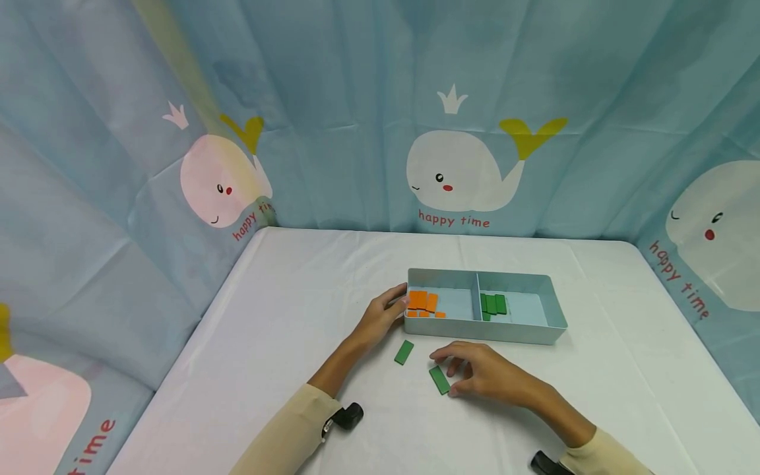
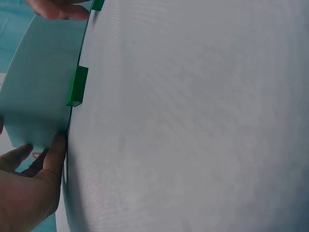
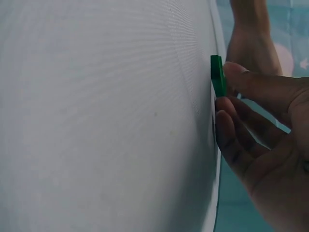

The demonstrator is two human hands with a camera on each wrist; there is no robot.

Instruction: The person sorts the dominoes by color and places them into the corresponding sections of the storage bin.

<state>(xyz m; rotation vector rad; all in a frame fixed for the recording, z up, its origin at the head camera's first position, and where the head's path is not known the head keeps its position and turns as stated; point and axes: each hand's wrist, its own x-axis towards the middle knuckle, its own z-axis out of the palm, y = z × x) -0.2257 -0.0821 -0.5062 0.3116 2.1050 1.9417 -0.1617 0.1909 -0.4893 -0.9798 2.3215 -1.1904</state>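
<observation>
My left hand (image 1: 377, 322) holds the left end of a pale blue-grey two-compartment box (image 1: 487, 332), with the thumb at the rim and fingers against the outer wall. Orange tiles (image 1: 423, 301) lie in its left compartment and green tiles (image 1: 494, 305) in the right one. In front of the box my right hand (image 1: 489, 376) is over the table beside a green tile (image 1: 439, 380). Its thumb and fingertips are right at the tile's edge, fingers spread and loosely bent. Another green tile (image 1: 404, 352) lies between the hands; the left wrist view shows it near the box's long side.
A white cloth (image 1: 320, 277) covers the table. Behind and beside it hangs a light blue curtain (image 1: 356, 178) printed with whales. Dark wrist devices (image 1: 348, 416) sit at the ends of both beige sleeves (image 1: 297, 422).
</observation>
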